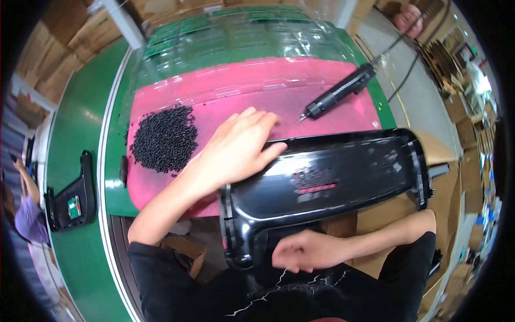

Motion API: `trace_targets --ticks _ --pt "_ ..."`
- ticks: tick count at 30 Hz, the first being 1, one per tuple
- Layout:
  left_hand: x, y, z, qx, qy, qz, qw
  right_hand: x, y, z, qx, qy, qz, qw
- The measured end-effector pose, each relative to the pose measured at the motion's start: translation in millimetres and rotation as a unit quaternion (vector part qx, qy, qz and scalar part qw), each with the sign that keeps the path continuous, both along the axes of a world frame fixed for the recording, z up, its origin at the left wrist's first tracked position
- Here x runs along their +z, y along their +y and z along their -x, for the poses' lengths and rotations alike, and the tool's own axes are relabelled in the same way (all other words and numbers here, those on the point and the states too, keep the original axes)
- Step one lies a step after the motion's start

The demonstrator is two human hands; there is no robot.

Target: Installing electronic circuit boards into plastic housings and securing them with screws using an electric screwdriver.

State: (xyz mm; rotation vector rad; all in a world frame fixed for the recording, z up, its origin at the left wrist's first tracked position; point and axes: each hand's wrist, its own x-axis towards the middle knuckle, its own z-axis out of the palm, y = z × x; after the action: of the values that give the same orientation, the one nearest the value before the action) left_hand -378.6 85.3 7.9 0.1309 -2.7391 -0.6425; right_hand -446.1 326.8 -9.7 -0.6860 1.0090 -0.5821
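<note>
A long black plastic housing (332, 172) with a raised rim tilts over the front edge of the pink mat (252, 80). My left hand (241, 142) lies across its upper left corner, fingers stretched out and thumb beside the rim. Below the housing, in front of my shirt, my right hand (303, 251) has loosely curled fingers, smeared by motion; whether they hold anything is unclear. A heap of small black screws (165, 138) lies left of my left hand. Beyond the housing rests a black electric screwdriver (340, 91), its bit pointing toward the mat's middle.
Green circuit boards (193, 24) and clear plastic trays (300, 43) fill the table's far side. A similar black housing with a small board (74, 206) sits on the green belt (80, 115) at left. Cardboard (386, 220) stands near my right arm. Another person's purple sleeve (32, 220) shows far left.
</note>
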Motion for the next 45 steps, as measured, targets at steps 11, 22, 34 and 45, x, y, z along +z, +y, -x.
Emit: trace_targets --ticks 11,22,34,45 --pt "-21 -45 -13 0.061 0.025 0.014 0.998 10 -283 226 -0.077 0.802 0.364 0.468" --pt "-28 -62 -20 0.043 0.007 -0.055 0.998 -33 -408 285 0.037 0.869 0.128 0.477" --pt "-25 -61 -18 0.039 -0.004 -0.017 0.999 -21 -353 284 0.105 0.874 0.348 0.323" --pt "-9 -55 -23 0.116 0.220 0.120 0.961 58 -188 135 -0.077 0.525 0.608 0.590"
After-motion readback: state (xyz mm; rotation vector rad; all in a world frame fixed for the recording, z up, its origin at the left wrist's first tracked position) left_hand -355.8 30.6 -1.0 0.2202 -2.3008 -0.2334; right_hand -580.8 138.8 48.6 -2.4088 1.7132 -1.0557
